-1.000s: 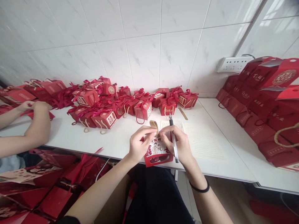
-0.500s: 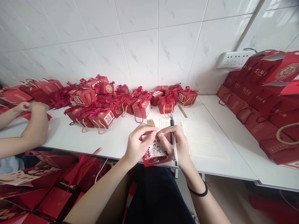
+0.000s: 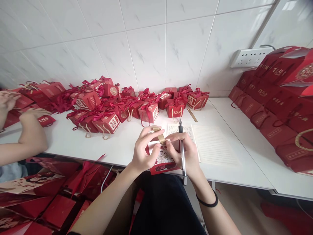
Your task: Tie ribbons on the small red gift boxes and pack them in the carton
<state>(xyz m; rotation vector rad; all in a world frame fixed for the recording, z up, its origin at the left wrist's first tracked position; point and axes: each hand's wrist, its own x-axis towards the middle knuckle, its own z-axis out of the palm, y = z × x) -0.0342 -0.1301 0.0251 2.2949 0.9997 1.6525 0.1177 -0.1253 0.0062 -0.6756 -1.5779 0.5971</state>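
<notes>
My left hand (image 3: 144, 148) is over a small red gift box (image 3: 163, 167) with a white printed front, at the table's front edge. Its thumb and forefinger are apart, around a gold ribbon strip (image 3: 161, 138) at the box's top. My right hand (image 3: 187, 149) holds a clear pen with a black grip (image 3: 182, 153), tip pointing up. The right thumb and forefinger also come together at the ribbon's lower end; whether they pinch it I cannot tell. Just beyond my hands lies an open notebook (image 3: 215, 143), its left page written on, its right page lined.
Red boxes with ribbon bows (image 3: 107, 121) crowd the table's back and left. Stacked red bags (image 3: 276, 107) stand right, below a white power strip (image 3: 251, 56). A loose gold strip (image 3: 192, 115) lies near the wall. Another person's arm (image 3: 33, 137) is at left, above red bags (image 3: 58, 209).
My left thumb and forefinger have spread apart from their pinch, and more of the gold ribbon shows. My right hand still holds the pen. The other person's hands have moved apart.
</notes>
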